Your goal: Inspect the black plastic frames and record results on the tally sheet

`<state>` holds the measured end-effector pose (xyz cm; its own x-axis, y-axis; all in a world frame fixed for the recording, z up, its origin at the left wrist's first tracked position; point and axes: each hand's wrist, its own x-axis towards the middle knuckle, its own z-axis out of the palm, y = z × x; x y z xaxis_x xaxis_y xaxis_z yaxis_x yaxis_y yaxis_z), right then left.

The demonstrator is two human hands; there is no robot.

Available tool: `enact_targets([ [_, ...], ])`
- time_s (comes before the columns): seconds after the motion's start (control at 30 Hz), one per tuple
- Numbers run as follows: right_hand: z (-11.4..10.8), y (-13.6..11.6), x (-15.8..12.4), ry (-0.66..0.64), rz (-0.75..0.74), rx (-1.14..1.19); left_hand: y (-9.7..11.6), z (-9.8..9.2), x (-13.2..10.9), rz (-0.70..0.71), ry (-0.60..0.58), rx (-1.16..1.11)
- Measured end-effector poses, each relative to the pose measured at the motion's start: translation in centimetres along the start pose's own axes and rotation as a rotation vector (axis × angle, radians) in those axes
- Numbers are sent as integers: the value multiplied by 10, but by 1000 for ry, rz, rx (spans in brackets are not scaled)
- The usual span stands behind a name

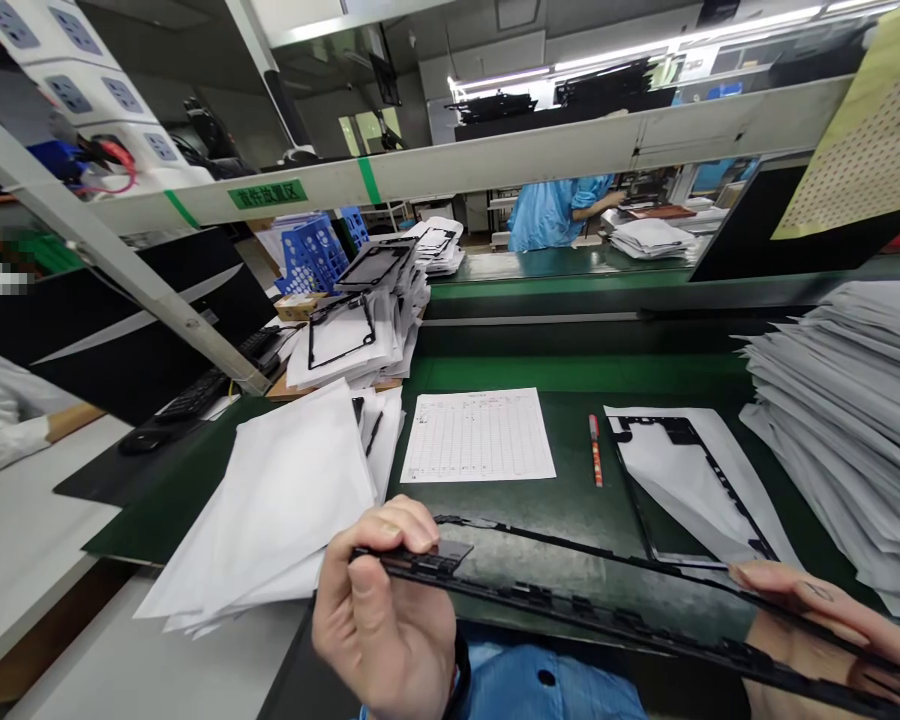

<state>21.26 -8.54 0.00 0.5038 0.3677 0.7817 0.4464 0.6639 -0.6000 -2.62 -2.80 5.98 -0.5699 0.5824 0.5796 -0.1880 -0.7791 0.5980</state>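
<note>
Between my two hands a thin black plastic frame [570,607] is held up, tilted nearly edge-on, with the table showing through its opening. My left hand [390,600] pinches its left end between thumb and fingers. At the frame's right end my right hand [817,620] grips it, partly hidden behind the frame and cut off by the picture edge. Beyond it, a similar black frame [660,432] lies on a white sheet on the green table. A printed form [478,435] lies flat in the middle, with a red marker pen [595,450] to its right.
White sheets [292,460] are piled at the left. Behind them stands a stack of wrapped frames [382,320]. A tall stack of white sleeves [855,400] rises at the right. A metal shelf bar [495,150] crosses above. Co-workers' sleeves [547,215] show across the bench and at far left.
</note>
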Motion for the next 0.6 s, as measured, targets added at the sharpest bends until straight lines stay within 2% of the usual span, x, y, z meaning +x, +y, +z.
enact_targets([
  [0.1, 14, -7, 2, 10, -6, 31, 0, 1, -1, 19, 23, 20],
  [0.3, 13, 6, -9, -45, -19, 40, -3, 3, -3, 62, 45, 71],
  [0.37, 13, 8, -9, -12, -70, 4, -8, 3, -5, 86, 61, 164],
  [0.43, 15, 4, -4, 17, -179, -65, -14, 2, -9, 131, 34, 352],
  [0.47, 16, 0, 0, -3, -247, -106, -16, 2, -12, 149, -30, 457],
  [0.53, 18, -10, 10, -121, -394, -200, -17, 1, -20, 145, -277, 560],
  [0.6, 19, -21, 19, -260, -521, -289, -14, 0, -28, 75, -558, 461],
])
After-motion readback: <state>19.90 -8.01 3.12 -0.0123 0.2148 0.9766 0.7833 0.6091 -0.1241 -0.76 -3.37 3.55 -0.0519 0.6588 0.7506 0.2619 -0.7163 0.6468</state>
